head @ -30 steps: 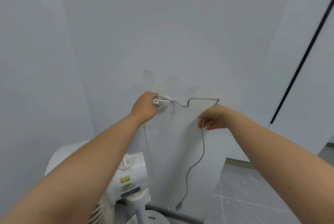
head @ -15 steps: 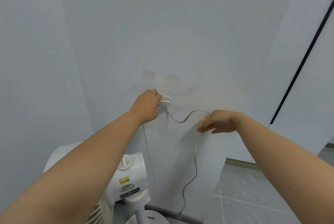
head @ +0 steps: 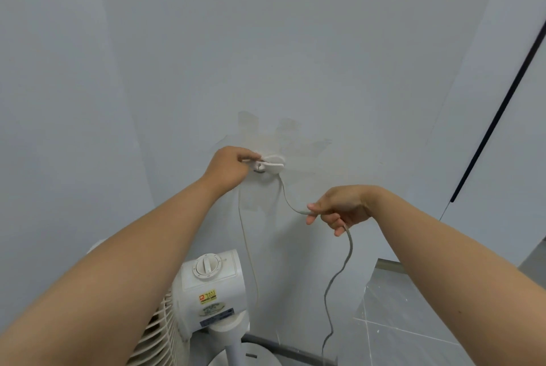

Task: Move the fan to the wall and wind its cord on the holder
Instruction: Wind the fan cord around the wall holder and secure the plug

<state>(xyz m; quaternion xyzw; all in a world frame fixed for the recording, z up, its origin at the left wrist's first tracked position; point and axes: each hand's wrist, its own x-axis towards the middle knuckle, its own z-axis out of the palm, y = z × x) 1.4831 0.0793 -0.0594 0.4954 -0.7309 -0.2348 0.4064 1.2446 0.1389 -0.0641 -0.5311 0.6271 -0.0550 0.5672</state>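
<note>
Cord (head: pixel 288 200) hangs from the wall-mounted holder (head: pixel 273 163), sagging down and right of it into the right hand (head: pixel 342 207), which pinches it, then trails toward the floor. At the holder's left end the left hand (head: pixel 233 169) grips the holder. The fan (head: pixel 211 286) stands below the holder, close against the wall (head: pixel 295 55).

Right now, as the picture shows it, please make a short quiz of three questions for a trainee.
1. True or false: the right hand holds the cord.
2. What does the left hand grip? A: the holder on the wall. B: the dial of the fan. C: the plug.
3. Fill the gap: the fan stands ___ the holder.
Key: 1 true; 2 A; 3 below.
</note>
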